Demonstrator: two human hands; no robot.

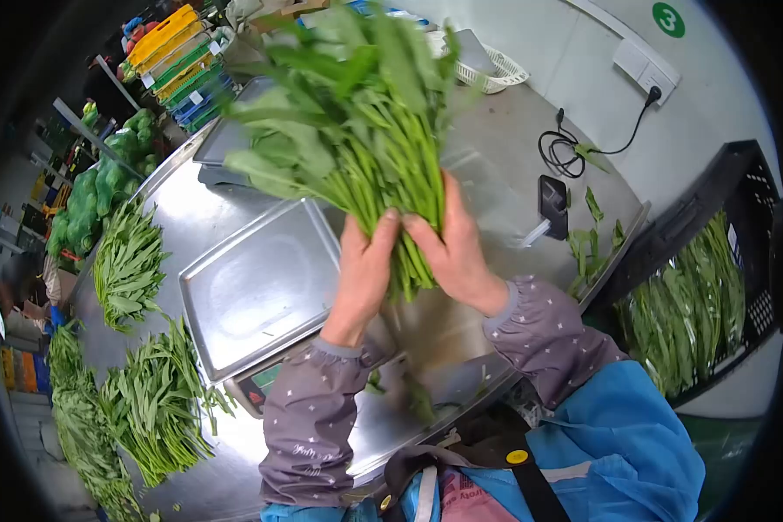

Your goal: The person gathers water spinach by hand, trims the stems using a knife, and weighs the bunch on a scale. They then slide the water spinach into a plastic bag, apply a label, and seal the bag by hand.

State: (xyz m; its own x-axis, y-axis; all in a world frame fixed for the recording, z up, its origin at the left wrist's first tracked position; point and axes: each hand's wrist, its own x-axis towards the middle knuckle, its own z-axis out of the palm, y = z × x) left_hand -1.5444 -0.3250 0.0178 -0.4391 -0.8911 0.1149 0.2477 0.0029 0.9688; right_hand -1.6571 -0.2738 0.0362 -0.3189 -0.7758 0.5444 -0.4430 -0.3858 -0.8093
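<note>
A thick bunch of leafy greens [365,148], which look like water spinach, is held up over the metal table, leaves pointing away from me. My left hand [365,265] wraps its stems from the left. From the other side my right hand [455,248] grips them too, and the two thumbs lie close together on top. Below and left of the bunch, a scale with a shallow steel tray [265,278] carries only small scraps. A clear plastic bag or sheet [478,187] seems to lie behind the right hand, partly hidden.
More greens lie in piles [157,400] along the table's left side. A black crate [748,187] at the right holds bagged greens [692,296]. A phone [552,207], a coiled cable [561,152] and a white basket [500,74] are near the wall. Stacked crates [178,70] stand beyond.
</note>
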